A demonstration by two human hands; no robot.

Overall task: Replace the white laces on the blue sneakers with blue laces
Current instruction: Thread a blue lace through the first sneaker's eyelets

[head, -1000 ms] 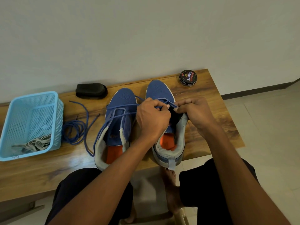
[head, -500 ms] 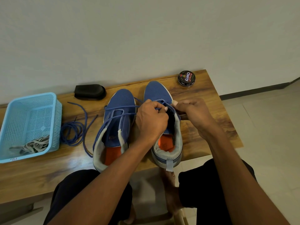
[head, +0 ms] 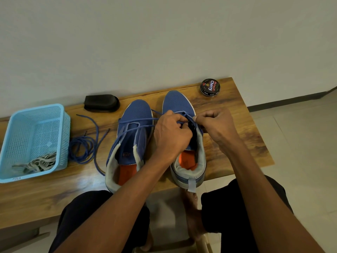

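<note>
So you've got a wooden bench (head: pixel 237 114) with a strong dark grain pushed up against a plain pale wall (head: pixel 164 42), and light tiled floor (head: pixel 300 161) off to your right. On the bench's far edge there's a round black polish tin (head: pixel 210 87) with "Cherry" on the lid, and a black shoe brush (head: pixel 101 103) lying further to the left.

Left end of the bench holds a light blue mesh basket (head: pixel 36 125), and the white laces (head: pixel 39 163) are piled in its near corner. Just beside the basket a spare blue lace (head: pixel 82 148) sits in a loose coil with its ends trailing out.

The two blue sneakers sit side by side in the middle, toes pointing at the wall, heels toward you, orange insoles and grey lining showing. The left sneaker (head: pixel 135 121) has a blue lace across its lower eyelets with long loose ends, one hanging down its outer side.

Your left hand (head: pixel 171 136) and right hand (head: pixel 215 125) are both over the tongue of the right sneaker (head: pixel 177 103), fingers curled and pinching the blue lace on it (head: pixel 185 114) near the front eyelets, knuckles nearly touching each other. You're sitting with dark shorts on, knees at the bench edge.
</note>
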